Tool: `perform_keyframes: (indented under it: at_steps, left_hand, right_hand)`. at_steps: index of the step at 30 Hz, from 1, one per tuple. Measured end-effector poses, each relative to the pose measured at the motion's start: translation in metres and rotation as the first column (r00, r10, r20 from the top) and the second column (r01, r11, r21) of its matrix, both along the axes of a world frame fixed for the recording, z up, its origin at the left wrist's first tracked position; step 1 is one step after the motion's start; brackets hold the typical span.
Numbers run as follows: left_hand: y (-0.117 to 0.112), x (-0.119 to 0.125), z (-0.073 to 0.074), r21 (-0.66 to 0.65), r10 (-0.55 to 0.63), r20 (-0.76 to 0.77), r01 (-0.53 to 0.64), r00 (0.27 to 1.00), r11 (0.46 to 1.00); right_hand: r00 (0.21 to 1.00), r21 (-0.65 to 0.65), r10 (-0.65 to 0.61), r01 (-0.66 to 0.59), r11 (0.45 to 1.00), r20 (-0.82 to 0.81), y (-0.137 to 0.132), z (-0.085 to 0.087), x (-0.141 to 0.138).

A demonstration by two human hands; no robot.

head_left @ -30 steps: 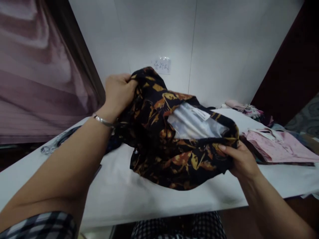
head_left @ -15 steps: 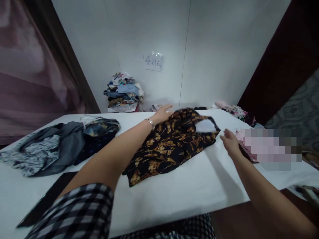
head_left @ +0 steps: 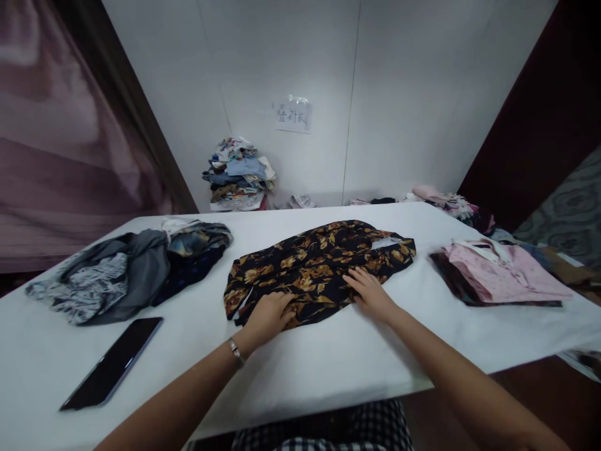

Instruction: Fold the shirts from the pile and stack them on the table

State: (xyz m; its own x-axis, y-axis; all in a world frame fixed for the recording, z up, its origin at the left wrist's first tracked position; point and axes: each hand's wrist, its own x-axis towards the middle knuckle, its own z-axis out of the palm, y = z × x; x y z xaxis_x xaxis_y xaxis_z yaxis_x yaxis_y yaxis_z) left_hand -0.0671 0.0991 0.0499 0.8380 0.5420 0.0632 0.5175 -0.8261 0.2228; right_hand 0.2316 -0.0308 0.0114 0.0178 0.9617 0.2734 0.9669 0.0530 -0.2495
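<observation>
A black shirt with an orange leaf print (head_left: 314, 266) lies spread across the middle of the white table (head_left: 328, 363). My left hand (head_left: 268, 315) rests on its near edge, fingers curled down onto the cloth. My right hand (head_left: 370, 292) lies flat on the shirt a little to the right, fingers stretched out. A silver bracelet sits on my left wrist.
A heap of grey and dark clothes (head_left: 131, 266) lies at the left. A black phone (head_left: 113, 362) lies near the front left edge. Folded pink garments (head_left: 502, 272) sit at the right. A stack of folded clothes (head_left: 239, 175) stands by the wall under a paper label (head_left: 292, 114).
A second ago both hands held the shirt up in the air. It now lies flat on the table, and both hands have come back to its near edge.
</observation>
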Motion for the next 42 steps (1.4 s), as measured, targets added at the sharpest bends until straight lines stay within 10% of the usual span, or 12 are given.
perform_keyframes:
  at_steps: [6, 14, 19, 23, 27, 30, 34, 39, 42]
  left_hand:
    - [-0.011, -0.005, 0.013, 0.036, -0.035, 0.153, 0.03, 0.988, 0.999]
    - [-0.066, -0.039, 0.017, -0.402, 0.173, 0.27, -0.052, 0.947, 0.914]
    - [-0.056, -0.04, 0.019, -0.36, 0.277, 0.209, -0.189, 0.938, 0.913]
    - [-0.04, -0.042, 0.025, -0.319, 0.195, 0.099, -0.154, 0.976, 0.935]
    - [-0.03, -0.047, 0.019, -0.268, 0.156, 0.062, -0.134, 0.986, 0.954]
    - [-0.014, -0.047, 0.008, -0.062, 0.199, 0.153, -0.192, 0.968, 0.979]
    - [0.016, -0.031, -0.007, 0.085, 0.077, 0.189, -0.095, 0.979, 0.992]
    - [0.038, 0.008, -0.016, 0.078, -0.086, 0.044, 0.083, 0.995, 0.994]
    - [0.044, 0.022, -0.006, 0.087, -0.119, -0.048, 0.123, 0.992, 0.989]
  right_hand:
    - [0.986, -0.032, -0.005, 0.0, 0.999, -0.165, -0.011, 0.023, 0.009]
    - [0.802, -0.166, 0.018, -0.145, 0.975, -0.598, -0.089, 0.04, -0.034]
    - [0.762, -0.107, -0.005, -0.085, 0.991, -0.647, -0.076, 0.044, -0.036]
    - [0.875, -0.006, -0.119, 0.131, 0.991, -0.469, -0.056, 0.042, 0.006]
    - [0.782, -0.104, -0.606, 0.597, 0.796, -0.148, -0.052, 0.034, 0.067]
    - [0.669, -0.227, -0.74, 0.711, 0.666, -0.076, -0.059, 0.026, 0.091]
    - [0.625, -0.322, -0.695, 0.616, 0.719, -0.356, -0.067, 0.017, 0.08]
    - [0.389, -0.368, -0.498, 0.363, 0.856, -0.775, -0.074, 0.013, 0.05]
    - [0.253, -0.237, -0.368, 0.429, 0.872, -0.895, -0.084, 0.022, 0.049]
